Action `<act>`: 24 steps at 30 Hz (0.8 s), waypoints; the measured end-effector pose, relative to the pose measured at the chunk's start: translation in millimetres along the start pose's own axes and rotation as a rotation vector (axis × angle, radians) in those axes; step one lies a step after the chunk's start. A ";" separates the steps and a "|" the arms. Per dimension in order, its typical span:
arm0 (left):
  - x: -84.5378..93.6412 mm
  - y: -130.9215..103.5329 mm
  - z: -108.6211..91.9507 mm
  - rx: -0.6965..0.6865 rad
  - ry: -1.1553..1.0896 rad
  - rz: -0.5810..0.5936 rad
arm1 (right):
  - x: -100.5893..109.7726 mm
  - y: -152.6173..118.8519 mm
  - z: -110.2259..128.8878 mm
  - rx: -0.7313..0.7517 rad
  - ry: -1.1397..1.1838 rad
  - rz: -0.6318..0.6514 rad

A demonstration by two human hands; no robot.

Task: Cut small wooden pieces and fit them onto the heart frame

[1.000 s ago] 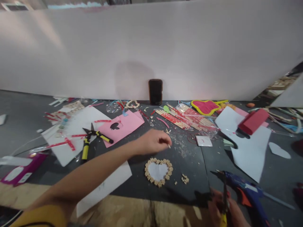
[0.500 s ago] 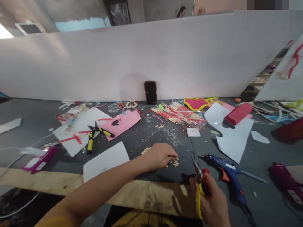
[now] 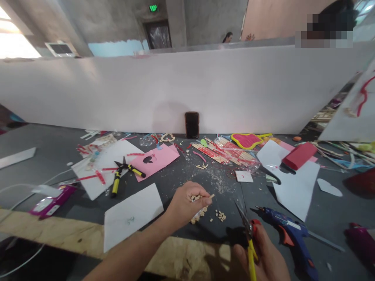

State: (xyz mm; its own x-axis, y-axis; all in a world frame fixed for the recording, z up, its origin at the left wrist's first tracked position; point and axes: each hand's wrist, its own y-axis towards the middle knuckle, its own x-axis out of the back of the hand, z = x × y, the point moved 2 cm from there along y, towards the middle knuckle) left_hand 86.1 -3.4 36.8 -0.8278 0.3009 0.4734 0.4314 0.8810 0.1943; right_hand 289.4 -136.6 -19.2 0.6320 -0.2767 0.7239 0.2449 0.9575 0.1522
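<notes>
My left hand (image 3: 186, 203) is closed around a heart-shaped ring of small wooden bits (image 3: 198, 213), lifting its edge off the dark table (image 3: 175, 183). A thin short stick (image 3: 210, 196) pokes out between its fingertips. A little pile of loose wooden bits (image 3: 220, 215) lies just to the right of that hand. At the bottom right, my right hand (image 3: 265, 259) grips yellow-handled snips (image 3: 248, 234) with the blades pointing up and away. A blue glue gun (image 3: 290, 234) lies on the table right beside that hand.
A white sheet (image 3: 131, 214) lies left of my left hand, above a wooden plank (image 3: 73, 238). Further back are a second pair of snips (image 3: 123, 171), pink paper (image 3: 156, 159), chopstick packets (image 3: 225, 150), a small white card (image 3: 244, 176), a red block (image 3: 299, 155) and a phone (image 3: 191, 125) against the white board.
My left hand came back from the far side with the stick, settled on the heart ring and now grips it. My right hand rose into view with the snips. The view tilted up.
</notes>
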 end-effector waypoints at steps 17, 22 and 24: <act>4.9 -26.9 16.9 0.255 -0.291 -0.069 | 17.1 6.2 0.0 0.135 -0.191 0.223; -1.1 -26.0 10.8 0.185 -0.273 -0.088 | 5.7 7.8 19.0 0.213 -0.219 0.247; -2.2 -24.9 7.8 0.148 -0.259 -0.070 | 0.1 6.4 19.8 0.195 -0.218 0.265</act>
State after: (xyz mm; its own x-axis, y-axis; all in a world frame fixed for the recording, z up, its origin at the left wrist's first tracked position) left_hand 74.3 -23.2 24.2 -0.9258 0.3037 0.2251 0.3288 0.9408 0.0829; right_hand 276.5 -129.0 -4.8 0.4782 -0.0143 0.8781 -0.0633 0.9967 0.0507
